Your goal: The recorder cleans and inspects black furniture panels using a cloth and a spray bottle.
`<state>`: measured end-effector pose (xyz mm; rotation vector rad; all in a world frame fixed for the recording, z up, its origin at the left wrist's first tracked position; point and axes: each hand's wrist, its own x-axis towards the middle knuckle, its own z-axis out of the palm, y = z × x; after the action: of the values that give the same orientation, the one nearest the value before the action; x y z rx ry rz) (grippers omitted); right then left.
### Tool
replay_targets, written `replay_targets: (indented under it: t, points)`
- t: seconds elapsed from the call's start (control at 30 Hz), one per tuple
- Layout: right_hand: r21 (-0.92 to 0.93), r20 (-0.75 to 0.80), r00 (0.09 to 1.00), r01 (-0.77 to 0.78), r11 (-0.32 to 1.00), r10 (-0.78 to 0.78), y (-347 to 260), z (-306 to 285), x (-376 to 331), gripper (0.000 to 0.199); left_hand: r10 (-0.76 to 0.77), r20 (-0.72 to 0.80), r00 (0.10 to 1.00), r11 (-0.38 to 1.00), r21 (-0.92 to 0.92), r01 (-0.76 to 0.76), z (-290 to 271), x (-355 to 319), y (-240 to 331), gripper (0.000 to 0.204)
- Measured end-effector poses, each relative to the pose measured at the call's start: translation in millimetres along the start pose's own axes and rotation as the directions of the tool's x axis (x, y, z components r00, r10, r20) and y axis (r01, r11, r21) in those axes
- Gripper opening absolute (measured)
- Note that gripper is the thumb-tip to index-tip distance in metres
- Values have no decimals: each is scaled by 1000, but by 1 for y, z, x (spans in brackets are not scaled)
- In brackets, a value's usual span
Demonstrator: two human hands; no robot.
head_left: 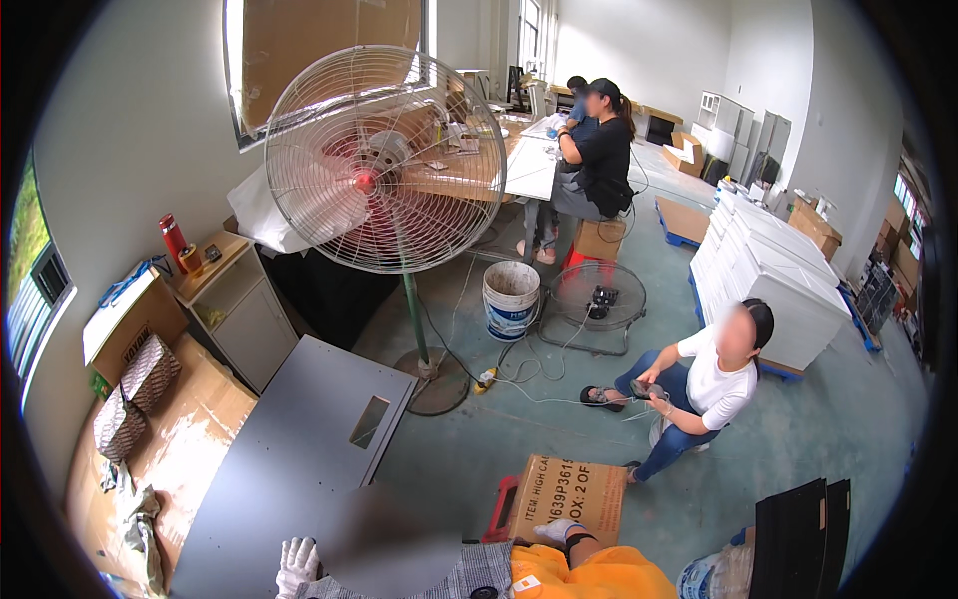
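Observation:
At the lower edge my left hand [296,565], in a white glove, is on or just over the near edge of a large grey panel [269,449], fingers stretched upward and nothing in them. Near it shows grey plaid cloth [489,564]. A dark blurred patch hides part of the panel beside the hand. My right hand is not in view. The panel has a rectangular cutout toward its far right corner. To the right are an orange garment [609,574] and a foot with a dark ankle band [559,529], by a printed cardboard box [589,489].
A big caged fan [384,160] stands beyond the panel, its cord crossing the floor. Past it are a white bucket [511,298] and a floor fan [599,298]. A seated person [723,374] at right holds a small dark object. Others work at a table [532,170]; white panels [763,270] are stacked.

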<state>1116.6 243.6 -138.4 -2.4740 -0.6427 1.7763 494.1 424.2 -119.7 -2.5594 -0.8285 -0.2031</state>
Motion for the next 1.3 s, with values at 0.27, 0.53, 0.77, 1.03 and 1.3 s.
replay_targets:
  t: [0.27,0.53,0.77,1.03,1.3]
  points:
    - [6,-4,999,50,999,-50,27,9,47,63,-62,88,994,994,-86,70,8,-7,4,59]
    - [-55,-7,999,53,997,-53,15,4,30,64,-166,227,960,929,-289,229,-20,9,10,59]
    - [16,-40,998,40,999,-39,21,6,35,57,-166,208,964,929,-293,224,-23,16,11,56]
    - [-33,-4,999,45,998,-45,8,1,11,63,-184,233,955,915,-315,253,-39,22,14,57]
    - [-63,15,999,31,998,-30,10,2,20,66,-183,312,932,854,-420,308,-44,19,12,61]
